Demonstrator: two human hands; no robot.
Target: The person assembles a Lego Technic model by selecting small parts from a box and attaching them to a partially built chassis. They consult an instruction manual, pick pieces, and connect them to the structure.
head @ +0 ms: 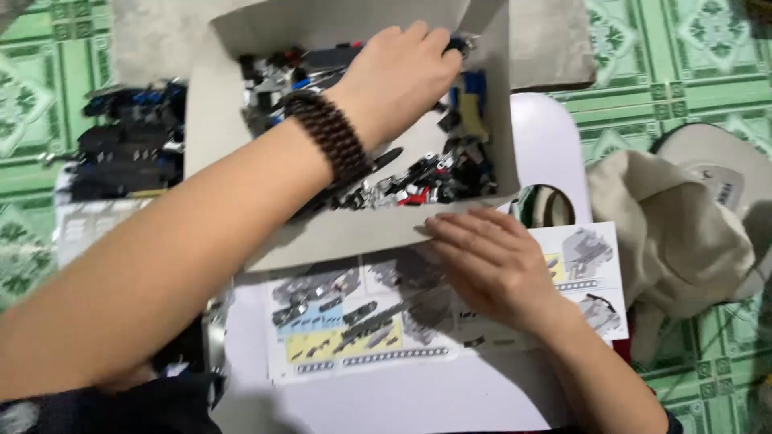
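Note:
My left hand [402,76], with a dark beaded bracelet on the wrist, reaches into a grey cardboard box [217,137] full of small black, grey, blue and red building pieces [434,178]. Its fingertips are down among the pieces at the box's far side; whether they hold one is hidden. My right hand [490,261] lies flat, fingers spread, on an open instruction booklet [362,321], touching the box's near edge.
A partly built black and blue model [129,145] sits left of the box. A beige cloth [675,233] and cap lie at the right on a green patterned floor [675,56]. The booklet rests on a white surface [402,402].

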